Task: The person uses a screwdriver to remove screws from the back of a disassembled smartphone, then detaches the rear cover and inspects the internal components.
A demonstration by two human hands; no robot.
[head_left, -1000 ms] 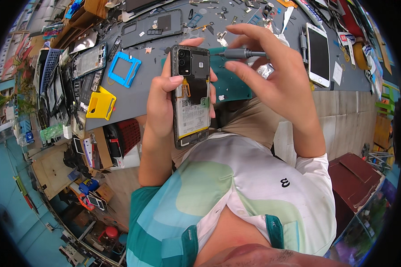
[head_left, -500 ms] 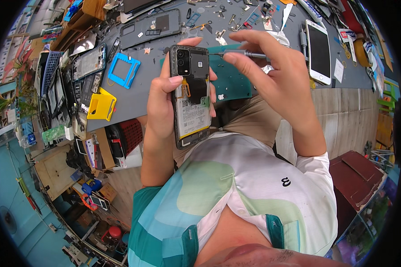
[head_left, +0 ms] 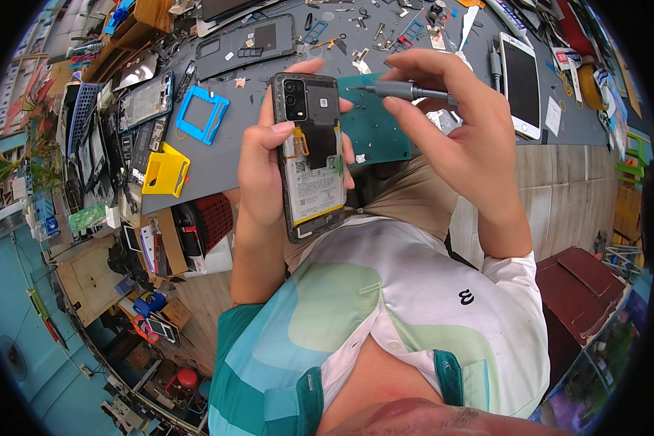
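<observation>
**Opened phone held over a cluttered repair bench**

Grey bench top (head_left: 218, 163) fills the upper part of my view, littered with phone parts and small tools; wooden floor shows below and to the right of it.

Far left: a row of stripped phone frames and screens along the bench edge. Just inside that, a yellow plastic stand (head_left: 166, 171) and, above it, a blue square frame (head_left: 202, 114), both lying flat on the grey mat and close together.

Centre-left: the left hand (head_left: 263, 171) holds a phone (head_left: 311, 156) upright, back cover off, camera block at the top, battery and a yellow tab exposed. Thumb lies along the left edge, fingertips wrap the right edge, so the fingers are clamped on the phone. It is held in the air above the lap, in front of the bench edge, not resting on anything.

Centre: a green mat (head_left: 376, 131) lies on the bench behind the phone.

Centre-right: the right hand (head_left: 463, 138) pinches a grey screwdriver (head_left: 403, 90) between thumb and fingers, shaft level, tip pointing left toward the phone's upper right corner. I cannot tell whether the tip touches.

Right: a white phone (head_left: 522, 83) lies face up on the bench, well apart from the hands.
</observation>
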